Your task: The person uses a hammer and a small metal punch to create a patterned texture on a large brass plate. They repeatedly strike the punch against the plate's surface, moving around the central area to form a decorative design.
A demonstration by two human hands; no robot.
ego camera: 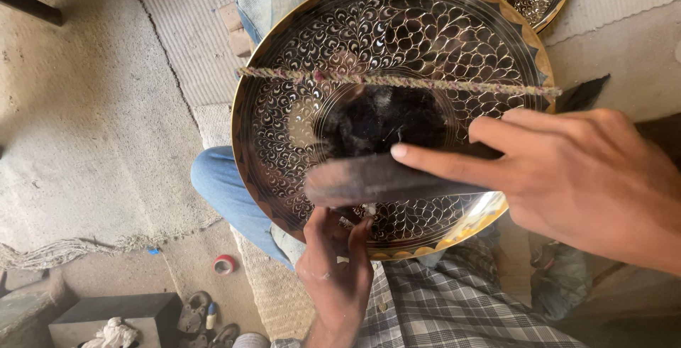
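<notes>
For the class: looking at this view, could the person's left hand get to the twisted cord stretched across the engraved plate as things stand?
Probably yes. The left hand grips the engraved plate at its lower rim, and the twisted cord lies exposed across the plate's face. Only the blurred dark tool under the right hand crosses the path between them.

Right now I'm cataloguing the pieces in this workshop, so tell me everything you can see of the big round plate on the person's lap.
The plate is a large round metal dish, brass-coloured at the rim, its dark face engraved with shiny leaf-like scrolls around a plain black centre. It stands tilted on the lap. A braided cord crosses it, the left hand grips its lower edge, and the right hand presses a blurred dark tool against it.
</notes>
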